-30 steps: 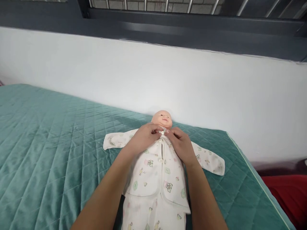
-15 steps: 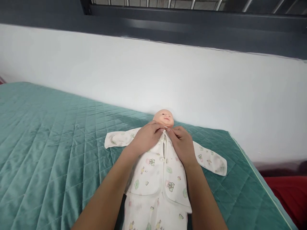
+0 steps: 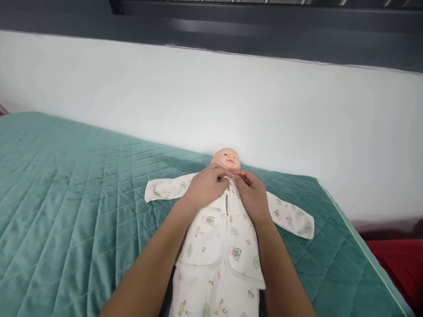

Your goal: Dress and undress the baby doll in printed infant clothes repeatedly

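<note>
A baby doll [image 3: 226, 157] lies on its back, head away from me, dressed in a white printed jacket [image 3: 211, 233] and matching trousers [image 3: 214, 295]. Both jacket sleeves spread out to the sides. My left hand [image 3: 209, 184] pinches the jacket's collar from the left, just below the doll's chin. From the right, my right hand [image 3: 250, 193] pinches the same collar, its fingertips close to those of the left. A button [image 3: 225, 217] shows fastened lower on the front, with a narrow gap in the cloth above it. My fingers hide most of the collar.
The doll rests on a green quilted bed cover [image 3: 82, 211]. Behind it rises a white wall [image 3: 198, 97], with a dark window frame [image 3: 231, 35] above. Red fabric [image 3: 396, 264] lies past the bed's right edge.
My fingertips have shifted slightly at the collar, and the right fingers are now stretched further toward the left hand. The view has tilted down slightly. Both hands stay at the neckline.
</note>
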Available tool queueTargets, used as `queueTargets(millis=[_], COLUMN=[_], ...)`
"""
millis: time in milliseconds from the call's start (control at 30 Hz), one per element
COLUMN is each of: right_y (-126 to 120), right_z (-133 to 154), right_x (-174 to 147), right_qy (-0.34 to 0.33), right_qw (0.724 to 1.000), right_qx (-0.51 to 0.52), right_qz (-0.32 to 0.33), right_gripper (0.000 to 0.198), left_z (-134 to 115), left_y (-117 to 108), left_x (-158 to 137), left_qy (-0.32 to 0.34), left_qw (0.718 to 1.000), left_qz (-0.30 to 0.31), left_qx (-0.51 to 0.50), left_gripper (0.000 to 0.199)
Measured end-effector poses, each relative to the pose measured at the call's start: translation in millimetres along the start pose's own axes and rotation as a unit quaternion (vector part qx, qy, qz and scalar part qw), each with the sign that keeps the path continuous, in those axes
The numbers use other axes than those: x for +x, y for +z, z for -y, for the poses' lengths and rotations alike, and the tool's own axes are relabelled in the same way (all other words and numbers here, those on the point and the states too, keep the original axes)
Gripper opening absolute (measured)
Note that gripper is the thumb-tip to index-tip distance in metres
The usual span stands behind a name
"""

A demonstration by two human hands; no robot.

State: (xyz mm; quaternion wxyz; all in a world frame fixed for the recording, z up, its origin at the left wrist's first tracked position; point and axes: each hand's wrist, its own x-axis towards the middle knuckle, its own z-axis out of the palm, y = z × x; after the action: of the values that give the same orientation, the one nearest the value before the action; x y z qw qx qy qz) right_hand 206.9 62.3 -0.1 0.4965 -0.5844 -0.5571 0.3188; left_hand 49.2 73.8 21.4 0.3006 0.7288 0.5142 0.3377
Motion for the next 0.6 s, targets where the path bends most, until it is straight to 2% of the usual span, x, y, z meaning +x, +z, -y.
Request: queueTargets(millis=[200, 333, 467, 600], right_y=[2.4, 1.6, -4.2, -5.0], right_z=[-0.1, 4.7, 16.5, 29.7], right_x=[-0.3, -4.2, -19.3, -46.5], right_qy=[-0.021, -0.026, 0.033, 0.032], right_qw=[1.000, 0.999, 0.999, 0.998], right_qx=[0.000, 0.007, 0.000, -0.057], right_qz=[-0.013, -0.021, -0.020, -0.010], right_gripper=[0.022, 0.020, 0.021, 0.023], left_z=[-0.2, 0.4, 1.2, -0.7], left_y=[3.2, 5.0, 4.0, 2.3], left_x=[3.4, 1.8, -3.6, -17.8], left_qy=[-0.017, -0.008, 0.038, 0.035], left_qw=[0.999, 0.998, 0.997, 0.989], left_qz=[-0.019, -0.051, -0.064, -0.116], left_qx=[0.031, 0.035, -0.019, -0.088], left_gripper=[0.011, 0.009, 0.017, 0.021])
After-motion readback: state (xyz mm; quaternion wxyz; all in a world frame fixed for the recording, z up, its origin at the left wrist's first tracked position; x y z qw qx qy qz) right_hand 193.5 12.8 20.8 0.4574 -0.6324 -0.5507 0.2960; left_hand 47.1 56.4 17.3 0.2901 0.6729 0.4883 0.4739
